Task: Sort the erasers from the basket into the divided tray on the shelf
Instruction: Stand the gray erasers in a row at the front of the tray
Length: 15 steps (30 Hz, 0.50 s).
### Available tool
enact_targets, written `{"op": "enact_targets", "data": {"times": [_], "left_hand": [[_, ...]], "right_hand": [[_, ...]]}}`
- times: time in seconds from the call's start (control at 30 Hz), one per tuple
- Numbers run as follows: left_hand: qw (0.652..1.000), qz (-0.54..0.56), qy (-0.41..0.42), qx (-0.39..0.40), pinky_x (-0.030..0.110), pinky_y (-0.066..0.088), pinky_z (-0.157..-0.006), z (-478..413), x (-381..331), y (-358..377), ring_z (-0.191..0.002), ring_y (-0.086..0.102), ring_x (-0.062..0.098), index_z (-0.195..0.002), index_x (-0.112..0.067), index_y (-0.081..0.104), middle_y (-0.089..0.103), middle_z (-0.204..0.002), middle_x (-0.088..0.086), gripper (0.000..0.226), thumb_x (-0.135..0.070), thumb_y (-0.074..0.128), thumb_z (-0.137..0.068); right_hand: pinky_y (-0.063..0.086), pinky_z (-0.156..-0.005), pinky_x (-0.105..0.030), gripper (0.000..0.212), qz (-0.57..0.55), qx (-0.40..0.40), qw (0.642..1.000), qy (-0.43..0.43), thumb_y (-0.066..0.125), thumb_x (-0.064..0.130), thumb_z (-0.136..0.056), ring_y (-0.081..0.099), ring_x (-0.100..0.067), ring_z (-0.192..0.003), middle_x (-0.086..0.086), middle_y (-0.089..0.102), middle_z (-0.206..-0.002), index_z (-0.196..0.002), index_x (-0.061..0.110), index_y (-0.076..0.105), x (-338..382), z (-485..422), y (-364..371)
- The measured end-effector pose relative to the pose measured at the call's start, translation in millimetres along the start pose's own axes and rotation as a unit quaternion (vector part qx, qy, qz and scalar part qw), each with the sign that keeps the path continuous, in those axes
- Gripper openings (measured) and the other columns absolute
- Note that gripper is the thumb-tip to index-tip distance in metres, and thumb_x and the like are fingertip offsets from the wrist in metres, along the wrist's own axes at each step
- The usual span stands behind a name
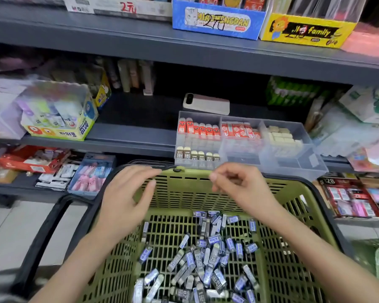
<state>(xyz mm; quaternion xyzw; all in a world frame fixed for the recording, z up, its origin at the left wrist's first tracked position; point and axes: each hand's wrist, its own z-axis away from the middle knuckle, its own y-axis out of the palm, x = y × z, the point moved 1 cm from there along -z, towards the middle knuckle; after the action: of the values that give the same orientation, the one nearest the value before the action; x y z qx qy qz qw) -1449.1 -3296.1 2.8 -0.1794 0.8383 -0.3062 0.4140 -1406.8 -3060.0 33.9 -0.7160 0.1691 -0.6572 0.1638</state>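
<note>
In the head view both hands hover at the far rim of the green basket (184, 194), just below the clear divided tray (311, 149) on the shelf (129, 136). The left hand (127, 193) is relaxed and holds nothing; the right hand (239, 186) has curled fingers, and whether they pinch anything I cannot tell. The blue-sleeved 2B erasers (206, 259) lie heaped on the basket floor, so a fresh pick seems due: reach down and pinch one.

Erasers (208, 256) in basket (169, 193), before tray (271, 158).
</note>
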Motion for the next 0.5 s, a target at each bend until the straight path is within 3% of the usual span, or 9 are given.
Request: {"op": "enact_targets", "data": {"times": [0.07,0.13,0.23,0.3,0.37,0.43,0.5], "left_hand": [[1.0,-0.002,-0.016,-0.008,0.011,0.036,-0.094,16,2,-8,-0.098,0.055,0.006,-0.101,-0.009,0.07,0.064,-0.101,-0.007,0.03,-0.025,0.048,-0.089],[0.998,0.009,-0.061,-0.016,0.006,0.034,-0.092,29,5,-11,-0.097,0.055,0.003,-0.1,-0.011,0.071,0.065,-0.099,-0.008,0.032,-0.029,0.047,-0.088],[0.996,0.013,-0.09,-0.019,0.006,0.034,-0.089,38,6,-10,-0.095,0.052,-0.002,-0.099,-0.011,0.071,0.064,-0.097,-0.012,0.028,-0.027,0.051,-0.088],[0.994,0.013,-0.103,-0.014,0.015,0.038,-0.088,38,7,-8,-0.096,0.054,0.0,-0.1,-0.011,0.071,0.064,-0.097,-0.011,0.023,-0.02,0.054,-0.087],[0.993,0.014,-0.113,-0.01,0.016,0.038,-0.087,36,7,-6,-0.096,0.055,0.002,-0.101,-0.012,0.07,0.065,-0.097,-0.011,0.023,-0.018,0.055,-0.086],[0.994,0.001,-0.112,-0.004,0.006,0.034,-0.087,35,8,-4,-0.094,0.055,0.004,-0.102,-0.012,0.07,0.065,-0.096,-0.011,0.017,-0.012,0.06,-0.088],[0.993,-0.005,-0.116,0.005,0.01,0.035,-0.089,35,7,-2,-0.093,0.057,0.009,-0.102,-0.014,0.069,0.065,-0.095,-0.011,0.019,-0.004,0.064,-0.087]], "right_hand": [[0.044,-0.055,-0.017,0.02,0.077,0.028,0.993,0.082,0.06,0.025,-0.089,0.052,0.001,-0.051,0.006,0.065,-0.059,-0.071,0.024,0.067,-38,17,15],[0.051,-0.062,-0.028,0.024,0.217,0.082,0.957,0.174,0.057,0.03,-0.092,0.059,-0.007,-0.06,0.002,0.069,-0.07,-0.079,0.015,0.071,-80,28,39],[0.05,-0.06,-0.027,0.036,0.31,0.093,0.908,0.266,0.055,0.045,-0.09,0.062,-0.018,-0.065,-0.002,0.067,-0.07,-0.077,0.015,0.068,-128,39,75],[0.043,-0.051,-0.024,0.042,0.354,0.08,0.883,0.298,0.055,0.056,-0.086,0.054,-0.018,-0.058,0.001,0.057,-0.064,-0.068,0.018,0.055,-143,41,93],[0.04,-0.052,-0.023,0.044,0.387,0.061,0.867,0.308,0.055,0.06,-0.083,0.052,-0.017,-0.059,0.001,0.058,-0.074,-0.071,0.018,0.049,-152,40,105],[0.044,-0.055,-0.023,0.039,0.389,0.045,0.864,0.317,0.059,0.055,-0.082,0.054,-0.017,-0.063,-0.001,0.061,-0.089,-0.077,0.017,0.052,-157,37,113],[0.051,-0.064,-0.026,0.031,0.372,0.04,0.866,0.332,0.065,0.044,-0.081,0.058,-0.019,-0.077,-0.004,0.06,-0.104,-0.089,0.015,0.058,-162,36,119]]}}
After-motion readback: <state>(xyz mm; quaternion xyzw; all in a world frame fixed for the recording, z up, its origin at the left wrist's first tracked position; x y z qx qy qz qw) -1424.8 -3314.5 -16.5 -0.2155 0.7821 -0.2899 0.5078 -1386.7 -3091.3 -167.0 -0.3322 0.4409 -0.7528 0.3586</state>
